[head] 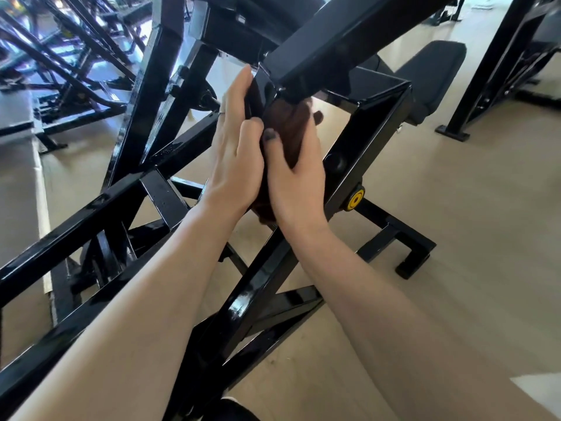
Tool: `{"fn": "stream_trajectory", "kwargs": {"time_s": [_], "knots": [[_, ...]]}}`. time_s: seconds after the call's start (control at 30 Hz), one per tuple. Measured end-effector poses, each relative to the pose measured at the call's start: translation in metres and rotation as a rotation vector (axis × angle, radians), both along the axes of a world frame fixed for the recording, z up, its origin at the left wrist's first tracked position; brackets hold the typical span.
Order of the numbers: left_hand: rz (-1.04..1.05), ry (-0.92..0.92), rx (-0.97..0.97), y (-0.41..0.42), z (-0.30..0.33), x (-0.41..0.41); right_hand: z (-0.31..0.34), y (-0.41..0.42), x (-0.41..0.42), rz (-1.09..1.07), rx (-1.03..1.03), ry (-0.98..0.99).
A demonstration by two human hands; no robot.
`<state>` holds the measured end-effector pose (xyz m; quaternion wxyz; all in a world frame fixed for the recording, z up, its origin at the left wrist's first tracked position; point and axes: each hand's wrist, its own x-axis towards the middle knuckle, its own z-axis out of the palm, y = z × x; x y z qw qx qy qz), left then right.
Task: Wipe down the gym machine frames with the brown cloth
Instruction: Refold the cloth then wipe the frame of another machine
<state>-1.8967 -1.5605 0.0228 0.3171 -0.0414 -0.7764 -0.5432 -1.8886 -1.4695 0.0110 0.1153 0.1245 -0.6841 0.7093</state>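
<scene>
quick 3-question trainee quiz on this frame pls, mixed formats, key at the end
1. True or false: the brown cloth lies on the floor.
2. Which hand grips the cloth? A) left hand B) right hand
3. Fill in: the round cap on the black frame is ____.

Key: 1 false, it is held against the frame; 2 B, while the left hand's straight fingers lie along the frame; 3 yellow.

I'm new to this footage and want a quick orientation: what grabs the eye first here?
At centre, two bare hands meet on a glossy black machine frame: the right hand grips a brown cloth against it, and the left hand lies flat alongside. A yellow knob stands out just right of them.
</scene>
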Motion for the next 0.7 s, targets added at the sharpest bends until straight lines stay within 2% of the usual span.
{"fn": "stream_trajectory", "kwargs": {"time_s": [0.13, 0.2, 0.27, 0.33, 0.4, 0.43, 0.5, 0.63, 0.7], "knots": [[-0.044, 0.006, 0.036, 0.001, 0.001, 0.002, -0.028, 0.004, 0.017, 0.1, 0.238, 0.037], [-0.051, 0.011, 0.03, 0.0, 0.002, 0.004, -0.039, 0.01, 0.026, 0.152, 0.273, 0.018], [-0.052, 0.011, 0.034, -0.002, 0.003, 0.003, -0.038, 0.017, 0.025, 0.142, 0.155, -0.037], [-0.033, 0.004, 0.024, -0.003, 0.004, 0.004, -0.023, 0.023, 0.013, 0.063, -0.072, -0.101], [-0.022, -0.015, -0.015, -0.002, 0.007, 0.006, -0.001, 0.024, -0.002, -0.045, -0.238, -0.075], [-0.015, -0.019, -0.057, -0.001, 0.009, 0.007, 0.008, 0.023, -0.008, -0.092, -0.242, -0.024], [0.037, 0.015, -0.208, 0.004, 0.01, 0.009, 0.017, 0.02, -0.011, -0.12, -0.101, 0.062], [0.167, 0.182, -0.509, 0.014, -0.005, 0.024, -0.014, 0.047, 0.002, 0.143, 0.358, 0.094], [0.137, 0.195, -0.591, 0.015, -0.023, 0.033, -0.027, 0.067, 0.007, 0.159, 0.412, 0.148]]}}
